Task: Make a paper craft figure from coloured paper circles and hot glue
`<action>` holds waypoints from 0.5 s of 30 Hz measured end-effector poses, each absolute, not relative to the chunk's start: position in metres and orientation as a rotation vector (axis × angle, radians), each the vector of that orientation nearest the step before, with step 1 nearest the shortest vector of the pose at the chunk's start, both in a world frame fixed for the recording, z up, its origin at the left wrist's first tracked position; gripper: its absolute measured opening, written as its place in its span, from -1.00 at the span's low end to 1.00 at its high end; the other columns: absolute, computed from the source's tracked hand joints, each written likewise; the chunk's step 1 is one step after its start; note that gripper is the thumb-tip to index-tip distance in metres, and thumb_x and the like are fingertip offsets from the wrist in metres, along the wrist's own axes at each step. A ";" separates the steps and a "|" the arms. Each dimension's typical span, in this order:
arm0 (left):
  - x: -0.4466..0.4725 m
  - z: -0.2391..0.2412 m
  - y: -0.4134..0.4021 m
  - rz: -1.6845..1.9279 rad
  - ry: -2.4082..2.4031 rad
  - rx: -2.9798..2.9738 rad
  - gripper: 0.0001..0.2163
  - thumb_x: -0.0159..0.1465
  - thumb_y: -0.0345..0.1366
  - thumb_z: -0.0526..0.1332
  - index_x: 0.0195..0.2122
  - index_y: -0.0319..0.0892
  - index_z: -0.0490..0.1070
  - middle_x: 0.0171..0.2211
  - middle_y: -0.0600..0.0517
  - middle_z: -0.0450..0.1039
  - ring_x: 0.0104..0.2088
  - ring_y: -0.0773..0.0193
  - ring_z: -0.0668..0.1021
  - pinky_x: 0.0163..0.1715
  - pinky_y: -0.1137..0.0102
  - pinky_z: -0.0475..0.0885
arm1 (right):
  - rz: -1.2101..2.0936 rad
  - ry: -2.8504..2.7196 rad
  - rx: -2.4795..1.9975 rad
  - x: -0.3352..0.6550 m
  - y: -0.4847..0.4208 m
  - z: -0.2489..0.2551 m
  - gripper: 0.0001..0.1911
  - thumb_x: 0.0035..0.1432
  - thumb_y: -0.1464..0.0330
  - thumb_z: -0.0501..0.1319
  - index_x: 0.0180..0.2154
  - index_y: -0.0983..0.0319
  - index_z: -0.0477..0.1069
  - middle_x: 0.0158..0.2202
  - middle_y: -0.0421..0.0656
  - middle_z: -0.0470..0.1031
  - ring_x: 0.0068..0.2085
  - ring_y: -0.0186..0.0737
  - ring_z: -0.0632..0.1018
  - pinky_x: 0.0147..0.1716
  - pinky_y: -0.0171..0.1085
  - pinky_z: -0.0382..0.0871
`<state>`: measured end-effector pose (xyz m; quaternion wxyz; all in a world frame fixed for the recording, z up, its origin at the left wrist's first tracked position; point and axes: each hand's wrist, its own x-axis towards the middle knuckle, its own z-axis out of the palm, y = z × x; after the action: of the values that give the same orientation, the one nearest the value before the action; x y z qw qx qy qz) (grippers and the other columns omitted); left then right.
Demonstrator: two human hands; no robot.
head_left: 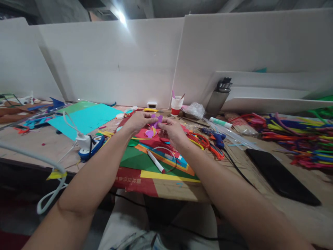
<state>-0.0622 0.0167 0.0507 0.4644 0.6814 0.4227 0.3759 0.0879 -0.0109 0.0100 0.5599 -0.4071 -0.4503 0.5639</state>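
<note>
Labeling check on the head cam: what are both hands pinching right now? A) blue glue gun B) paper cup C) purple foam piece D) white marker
C. The left hand and right hand meet over the table and pinch a small purple foam piece between their fingertips; the white marker, blue glue gun and paper cup all sit untouched on the table.

White foam boards (109, 62) are leaning up as walls from 10 to 2 o'clock, a ceiling light (121, 16) is glaring at 11, and a plywood workbench (299, 215) is stretching across below.
</note>
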 end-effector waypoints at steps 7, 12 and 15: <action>-0.076 0.052 0.026 0.885 1.135 1.638 -0.76 0.06 -0.15 0.35 -0.44 -0.24 0.46 -0.48 -0.01 0.50 -0.51 0.43 0.44 -0.54 0.51 0.27 | 1.284 -1.045 -1.020 0.092 -0.011 0.010 -0.82 -0.14 0.33 0.32 -0.43 0.22 0.39 -0.46 -0.28 0.43 -0.53 -0.45 0.40 -0.66 -0.45 0.23; -0.087 0.051 0.028 0.564 1.243 1.809 -0.79 0.05 -0.19 0.34 -0.57 -0.22 0.44 -0.56 0.01 0.47 -0.56 0.41 0.43 -0.56 0.48 0.24 | 1.360 -1.063 -1.072 0.099 -0.008 0.010 -0.87 -0.10 0.40 0.30 -0.42 0.23 0.37 -0.49 -0.26 0.48 -0.58 -0.45 0.40 -0.68 -0.46 0.23; -0.088 0.051 0.027 0.232 1.239 1.978 -0.80 0.01 -0.19 0.34 -0.62 -0.20 0.46 -0.60 0.04 0.46 -0.58 0.41 0.42 -0.54 0.48 0.23 | 1.397 -1.116 -1.094 0.104 -0.009 0.011 -0.87 -0.10 0.44 0.29 -0.46 0.24 0.35 -0.54 -0.26 0.46 -0.60 -0.46 0.40 -0.69 -0.48 0.23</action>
<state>-0.0884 0.0265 0.0513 0.3876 0.7773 0.4871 0.0911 0.1043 -0.0094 0.0110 0.4992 -0.4522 -0.4613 0.5775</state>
